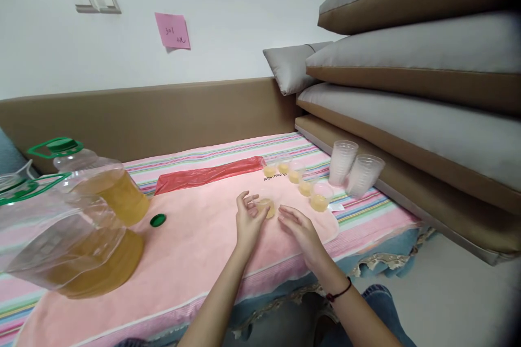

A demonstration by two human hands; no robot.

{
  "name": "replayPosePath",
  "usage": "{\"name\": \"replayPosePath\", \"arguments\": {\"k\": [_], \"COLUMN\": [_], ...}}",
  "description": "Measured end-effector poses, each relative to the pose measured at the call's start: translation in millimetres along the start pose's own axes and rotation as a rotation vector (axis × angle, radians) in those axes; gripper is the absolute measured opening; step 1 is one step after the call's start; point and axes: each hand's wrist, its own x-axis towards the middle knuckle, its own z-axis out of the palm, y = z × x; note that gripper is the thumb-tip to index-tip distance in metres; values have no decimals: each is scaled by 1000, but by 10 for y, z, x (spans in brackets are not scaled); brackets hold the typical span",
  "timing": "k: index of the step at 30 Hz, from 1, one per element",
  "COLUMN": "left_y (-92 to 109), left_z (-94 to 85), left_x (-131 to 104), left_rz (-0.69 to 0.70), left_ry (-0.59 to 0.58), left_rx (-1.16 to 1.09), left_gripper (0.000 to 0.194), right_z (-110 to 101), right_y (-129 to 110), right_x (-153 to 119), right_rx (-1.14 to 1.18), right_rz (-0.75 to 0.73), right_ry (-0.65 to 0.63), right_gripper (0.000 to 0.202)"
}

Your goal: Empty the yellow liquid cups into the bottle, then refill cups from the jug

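Note:
A small clear plastic cup [270, 209] with yellow liquid in it stands on the pink towel [195, 238]. My left hand [249, 222] curls about the cup's left side, its thumb across the front and its fingers near the rim. To the right of the cup, my right hand [300, 230] has its fingers stretched toward it and holds nothing. Several similar cups with yellow liquid stand just beyond, among them a near one [319, 203]. A dark red band circles my right wrist.
Two large clear jugs of yellow liquid, one behind [130, 198] and one nearer [118, 263], stand at left. Near them lies a green cap [158, 220]. A red plastic bag [207, 173] stretches along the back. Two stacks of cups [343, 165] stand right, beside piled cushions [407, 89].

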Motion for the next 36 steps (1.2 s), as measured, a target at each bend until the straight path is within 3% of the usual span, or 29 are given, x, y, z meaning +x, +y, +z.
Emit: {"name": "replayPosePath", "arguments": {"k": [7,14,19,23,36], "left_y": [-215,-416,-551,-630,-719], "left_z": [510,794,877,909,916], "left_x": [618,939,1034,1075,1166], "left_rz": [25,8,-11,-24,-65], "left_ry": [-9,3,22,11,-65], "left_rx": [-5,-2,5,0,-26], "left_gripper": [59,55,55,55,53], "right_z": [-114,-122,-119,-141,-108], "right_y": [-66,-54,-38,-57,-74], "right_x": [77,46,39,51,35], "right_rx": [27,-49,-88,-110,-113], "right_rz": [50,47,18,51,35], "right_ry": [56,48,111,65,105], "right_gripper": [46,36,34,35,31]}}
